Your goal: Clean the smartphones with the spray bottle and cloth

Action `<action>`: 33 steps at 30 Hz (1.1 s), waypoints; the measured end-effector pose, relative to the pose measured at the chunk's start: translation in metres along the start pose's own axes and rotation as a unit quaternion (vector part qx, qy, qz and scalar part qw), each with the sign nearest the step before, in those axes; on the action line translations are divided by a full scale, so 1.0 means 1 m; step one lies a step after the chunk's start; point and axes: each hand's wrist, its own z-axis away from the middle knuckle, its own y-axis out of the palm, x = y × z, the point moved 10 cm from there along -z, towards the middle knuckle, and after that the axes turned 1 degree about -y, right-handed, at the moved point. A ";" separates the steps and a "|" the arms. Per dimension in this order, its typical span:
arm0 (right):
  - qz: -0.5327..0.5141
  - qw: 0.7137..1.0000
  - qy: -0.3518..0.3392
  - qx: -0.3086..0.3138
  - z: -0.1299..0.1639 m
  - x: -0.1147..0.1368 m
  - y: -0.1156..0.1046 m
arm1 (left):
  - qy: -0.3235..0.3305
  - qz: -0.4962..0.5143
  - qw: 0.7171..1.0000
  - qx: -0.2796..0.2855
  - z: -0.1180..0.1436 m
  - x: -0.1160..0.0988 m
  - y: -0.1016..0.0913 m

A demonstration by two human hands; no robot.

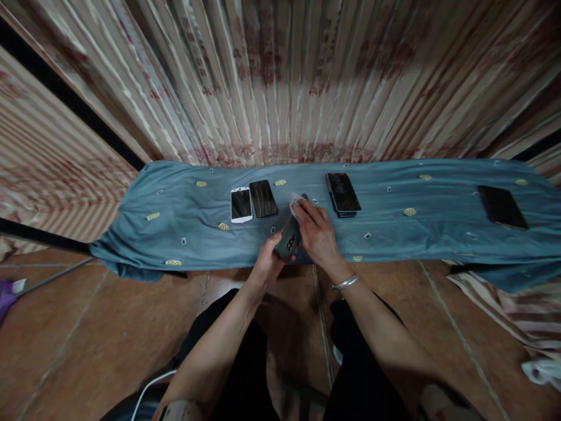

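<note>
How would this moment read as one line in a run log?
left hand: holds grey phone | right hand: presses white cloth on it | blue cloth: four more phones

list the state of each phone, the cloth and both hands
dark grey phone: back up, held in left hand
right hand: pressing small white wipe on it
white phone: flat, screen dark
three black phones: flat, screens dark
blue-grey patterned cloth: spread, wrinkled

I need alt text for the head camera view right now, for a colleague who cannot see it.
Seen from above, a person's left hand holds a dark grey phone back-up while the right hand presses a small white cloth on its top end. Four more phones lie on the blue-grey patterned cloth: a white phone, a black phone, a dark cracked phone and a black phone far right.
</note>
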 end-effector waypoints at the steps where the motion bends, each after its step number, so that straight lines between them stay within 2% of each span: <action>1: -0.002 1.000 0.008 -0.002 -0.001 -0.006 -0.001 | -0.003 -0.008 1.000 0.005 0.001 0.001 0.002; 10: -0.027 0.996 0.064 -0.050 -0.004 -0.040 -0.009 | -0.033 -0.016 0.999 0.023 0.005 0.007 0.006; 13: -0.060 0.991 0.103 -0.054 -0.001 -0.051 -0.007 | -0.038 0.000 0.999 0.018 0.006 0.004 0.006; 21: -0.177 0.955 0.223 -0.079 0.009 -0.076 0.004 | -0.048 0.038 0.998 -0.001 0.008 -0.004 0.004; 26: -0.217 0.937 0.257 -0.093 0.013 -0.076 0.015 | -0.042 0.062 0.997 0.000 0.009 -0.006 0.004; 33: -0.203 0.945 0.248 -0.072 0.013 -0.057 0.022 | -0.020 0.073 0.997 -0.012 0.008 -0.014 -0.003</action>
